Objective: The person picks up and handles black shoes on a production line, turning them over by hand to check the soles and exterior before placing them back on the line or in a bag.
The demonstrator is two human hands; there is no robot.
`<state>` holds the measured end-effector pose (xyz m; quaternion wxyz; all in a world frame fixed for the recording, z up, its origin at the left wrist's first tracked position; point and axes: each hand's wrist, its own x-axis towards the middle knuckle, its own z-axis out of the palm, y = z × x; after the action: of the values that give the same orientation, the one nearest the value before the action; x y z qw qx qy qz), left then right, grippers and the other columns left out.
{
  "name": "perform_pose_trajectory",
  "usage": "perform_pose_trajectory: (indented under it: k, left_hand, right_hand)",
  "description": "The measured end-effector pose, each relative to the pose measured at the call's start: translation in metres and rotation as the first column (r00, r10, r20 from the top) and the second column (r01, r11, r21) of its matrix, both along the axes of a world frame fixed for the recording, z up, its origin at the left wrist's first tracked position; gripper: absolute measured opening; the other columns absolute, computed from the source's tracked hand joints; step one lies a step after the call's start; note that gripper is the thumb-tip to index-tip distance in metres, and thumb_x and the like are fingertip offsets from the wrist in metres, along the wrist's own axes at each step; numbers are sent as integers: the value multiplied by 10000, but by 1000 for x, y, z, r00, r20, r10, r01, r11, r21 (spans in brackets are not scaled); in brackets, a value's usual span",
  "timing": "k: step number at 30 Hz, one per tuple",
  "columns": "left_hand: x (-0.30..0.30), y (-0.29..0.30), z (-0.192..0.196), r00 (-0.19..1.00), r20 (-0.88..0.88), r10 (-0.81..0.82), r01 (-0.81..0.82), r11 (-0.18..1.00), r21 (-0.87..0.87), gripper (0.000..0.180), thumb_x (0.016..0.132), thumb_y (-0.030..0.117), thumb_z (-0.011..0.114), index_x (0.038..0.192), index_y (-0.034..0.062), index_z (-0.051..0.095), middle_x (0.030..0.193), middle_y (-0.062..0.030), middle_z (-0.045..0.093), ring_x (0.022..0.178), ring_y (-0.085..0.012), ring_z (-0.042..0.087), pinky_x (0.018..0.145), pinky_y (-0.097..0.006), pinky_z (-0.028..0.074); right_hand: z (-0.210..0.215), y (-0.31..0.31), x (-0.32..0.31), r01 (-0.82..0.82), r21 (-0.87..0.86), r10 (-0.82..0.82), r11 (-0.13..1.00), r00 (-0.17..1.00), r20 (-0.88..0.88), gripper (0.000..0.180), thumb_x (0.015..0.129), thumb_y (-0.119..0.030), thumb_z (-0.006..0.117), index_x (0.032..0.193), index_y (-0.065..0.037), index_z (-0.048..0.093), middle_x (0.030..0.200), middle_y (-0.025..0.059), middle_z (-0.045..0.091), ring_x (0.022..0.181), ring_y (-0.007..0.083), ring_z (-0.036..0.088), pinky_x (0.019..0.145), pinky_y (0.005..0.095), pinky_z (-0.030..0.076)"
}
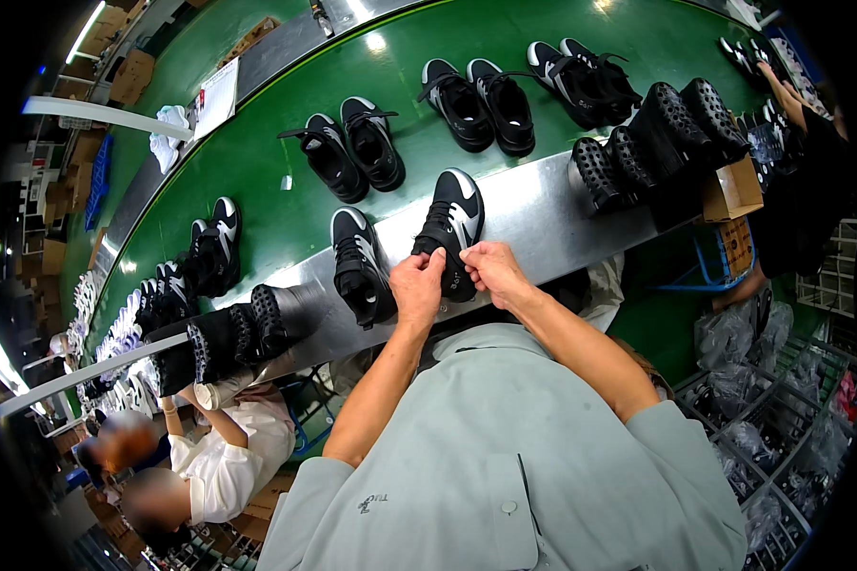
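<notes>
A black sneaker [457, 196] with white and silver trim stands in front of me on the steel ledge, toe pointing away. My left hand [417, 285] is closed at the left side of its opening, thumb and fingers pinched near the strap. On the other side, my right hand [495, 271] pinches at the collar edge; what exactly lies between those fingertips is too small to make out. Just left of my left hand rests a matching sneaker [360, 266], untouched, with its opening toward me.
Several pairs of black sneakers [490, 105] stand on the green belt [267, 228] beyond the ledge. More shoes [681, 128] lie with soles showing on the steel ledge [543, 214]. An open cardboard box [733, 190] is at right. A co-worker in white [243, 438] works at left.
</notes>
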<state>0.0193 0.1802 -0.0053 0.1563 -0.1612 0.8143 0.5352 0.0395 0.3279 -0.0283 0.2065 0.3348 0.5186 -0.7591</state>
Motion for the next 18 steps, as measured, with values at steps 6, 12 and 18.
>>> perform_pose_trajectory:
  k: [6, 12, 18]
  left_hand:
    - [19, -7, 1, 676, -595, -435, 251, 895, -369, 117, 811, 74, 732, 894, 9, 682, 818, -133, 643, 803, -323, 589, 727, -410, 485]
    - [-7, -8, 9, 605, -599, -524, 185, 825, -534, 232, 753, 17, 730, 955, 45, 618, 906, -128, 596, 869, -331, 591, 763, -431, 496]
    - [-18, -20, -3, 636, -578, -511, 253, 846, -470, 262, 706, -42, 680, 955, 22, 627, 909, -150, 586, 889, -355, 583, 770, -444, 497]
  right_hand:
    - [-20, 18, 16, -183, 300, 164, 936, 982, 90, 239, 916, -244, 675, 877, -13, 624, 763, 89, 632, 642, 178, 592, 515, 340, 453]
    - [29, 7, 16, -219, 718, 420, 660, 901, -111, 308, 866, -208, 686, 1037, 30, 591, 867, 216, 678, 832, 386, 670, 774, 448, 528]
    - [16, -1, 1, -221, 823, 559, 524, 818, -136, 407, 864, -230, 712, 1106, 44, 533, 966, 277, 652, 882, 459, 650, 771, 528, 516]
